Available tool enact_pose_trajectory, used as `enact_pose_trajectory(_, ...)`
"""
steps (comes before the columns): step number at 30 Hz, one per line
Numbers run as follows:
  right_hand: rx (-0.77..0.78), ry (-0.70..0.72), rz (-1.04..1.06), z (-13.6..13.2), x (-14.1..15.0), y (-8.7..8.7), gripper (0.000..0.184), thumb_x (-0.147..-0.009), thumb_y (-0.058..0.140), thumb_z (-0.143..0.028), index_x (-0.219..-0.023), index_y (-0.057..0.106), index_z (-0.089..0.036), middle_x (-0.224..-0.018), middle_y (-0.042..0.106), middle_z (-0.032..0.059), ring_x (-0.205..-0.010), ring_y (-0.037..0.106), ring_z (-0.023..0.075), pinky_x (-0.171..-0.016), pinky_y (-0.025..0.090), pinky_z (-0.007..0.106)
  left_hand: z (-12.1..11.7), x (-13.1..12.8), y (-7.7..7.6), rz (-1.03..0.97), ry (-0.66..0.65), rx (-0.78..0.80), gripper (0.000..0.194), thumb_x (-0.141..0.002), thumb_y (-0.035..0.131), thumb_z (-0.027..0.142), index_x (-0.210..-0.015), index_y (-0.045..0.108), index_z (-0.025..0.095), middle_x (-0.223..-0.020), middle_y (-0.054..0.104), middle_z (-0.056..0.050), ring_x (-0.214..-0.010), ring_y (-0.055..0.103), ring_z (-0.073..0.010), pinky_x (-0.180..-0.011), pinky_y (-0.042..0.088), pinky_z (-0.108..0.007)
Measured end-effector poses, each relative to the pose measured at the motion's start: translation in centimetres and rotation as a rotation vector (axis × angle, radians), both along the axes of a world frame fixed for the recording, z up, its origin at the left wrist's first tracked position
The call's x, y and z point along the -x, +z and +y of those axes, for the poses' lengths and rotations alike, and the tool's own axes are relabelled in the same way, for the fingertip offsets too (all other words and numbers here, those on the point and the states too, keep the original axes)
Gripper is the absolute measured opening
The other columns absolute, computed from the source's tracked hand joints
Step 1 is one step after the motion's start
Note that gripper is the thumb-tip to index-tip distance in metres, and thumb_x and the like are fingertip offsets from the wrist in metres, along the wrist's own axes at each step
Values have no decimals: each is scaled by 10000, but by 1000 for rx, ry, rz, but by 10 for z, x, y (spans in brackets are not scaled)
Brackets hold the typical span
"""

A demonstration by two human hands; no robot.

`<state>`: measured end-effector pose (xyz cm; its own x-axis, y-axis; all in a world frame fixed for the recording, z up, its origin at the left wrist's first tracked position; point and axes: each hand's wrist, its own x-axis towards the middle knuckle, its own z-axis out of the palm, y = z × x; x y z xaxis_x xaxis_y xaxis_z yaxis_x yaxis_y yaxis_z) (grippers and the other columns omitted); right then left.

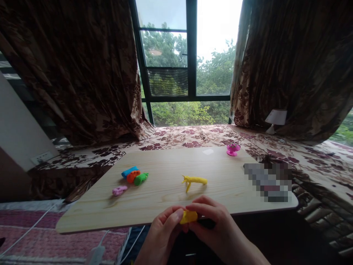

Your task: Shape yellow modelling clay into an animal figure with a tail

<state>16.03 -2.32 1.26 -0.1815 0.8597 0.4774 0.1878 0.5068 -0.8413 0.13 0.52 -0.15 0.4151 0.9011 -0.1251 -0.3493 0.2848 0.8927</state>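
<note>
Yellow lump held in both hands at near edge of table

Writing: none could be read. A pixelated patch hid most of a dark-edged object (pixel 267 182) at the right end of the table (pixel 162 163); any lettering there could not be told. A small pale patch (pixel 207 151) near the far edge was too faint to identify.

Hands: the left hand (pixel 167 226) and right hand (pixel 216 217) were together, fingertips of both pressed on a yellow lump (pixel 188 217), which sat between them at the table's near edge.

Surroundings: just beyond the hands lay a yellow figure (pixel 196 180), a long body with thin prongs at its left end and a leg-like piece pointing toward the hands. To the left, blue (pixel 129 172), orange (pixel 133 176) and green (pixel 141 179) pieces were bunched; a pink piece (pixel 119 190) lay nearer, apart from them. A magenta stand (pixel 233 149) with green dots stood upright near the far right corner.

Obstructions: the hands covered part of the near edge. Behind the table, floral cloth (pixel 190 136) spread below a window (pixel 190 59); a lamp (pixel 276 117) stood at right.
</note>
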Motion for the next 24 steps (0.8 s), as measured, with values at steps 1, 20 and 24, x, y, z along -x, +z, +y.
enact_pose_trajectory(1, -38, -40, -92, 0, 0, 1, 264, -774, 585, -131, -1010, 647, -232, -916, 593, 32, -824, 595, 152, -745, 488, 268, 0, 1, -1, 53, 4, -22, 207, -743, 616, 342, -842, 679, 171, -702, 621, -16, -718, 547, -145, -703, 440, -247)
enact_pose_trajectory(20, 35, -380, -149, 32, -25, -29, 94, -759, 560, -202, -708, 637, -183, -673, 580, -7, -561, 501, 105, -546, 417, 221, 11, 7, 1, 395, 218, -220, 275, -643, 649, 388, -804, 681, 167, -648, 643, -9, -651, 573, -152, -644, 437, -243)
enact_pose_trajectory(24, 84, -421, -92, 45, -54, -42, 195, -808, 540, -316, -883, 642, -167, -617, 595, -2, -489, 495, 108, -446, 401, 211, 66, 26, -5, 978, 438, -711, 317, -761, 516, 386, -974, 637, 185, -807, 672, -29, -731, 607, -172, -679, 457, -262)
